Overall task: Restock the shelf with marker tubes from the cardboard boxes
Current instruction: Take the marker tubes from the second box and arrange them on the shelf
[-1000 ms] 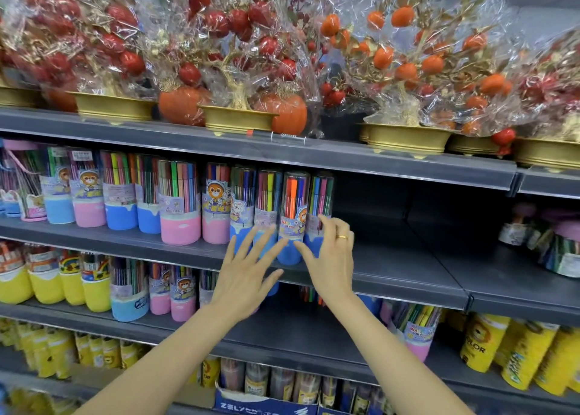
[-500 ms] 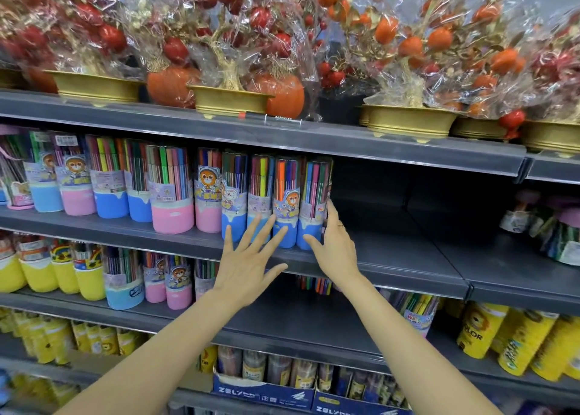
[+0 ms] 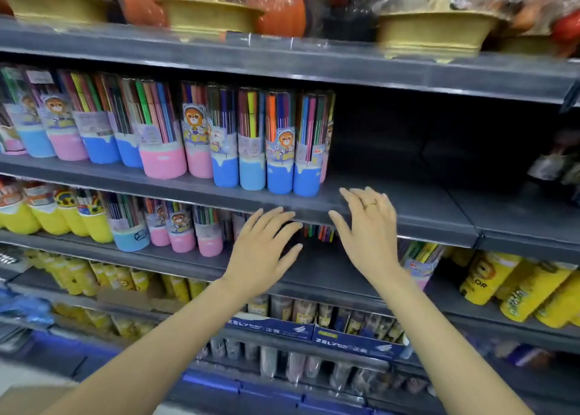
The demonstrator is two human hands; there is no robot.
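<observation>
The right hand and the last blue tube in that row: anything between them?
Only bare shelf between the right hand and the blue tube, in the head view.

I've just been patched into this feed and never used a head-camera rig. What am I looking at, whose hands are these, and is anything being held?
There is no machine: a person wears one wide-angle camera on the head, looking forward and down at store shelves. The left hand and right hand are both open with spread fingers, holding nothing, just below the marker tubes standing in a row on the grey shelf. To the right of the row the shelf is bare. Gold pots sit on the shelf above.
</observation>
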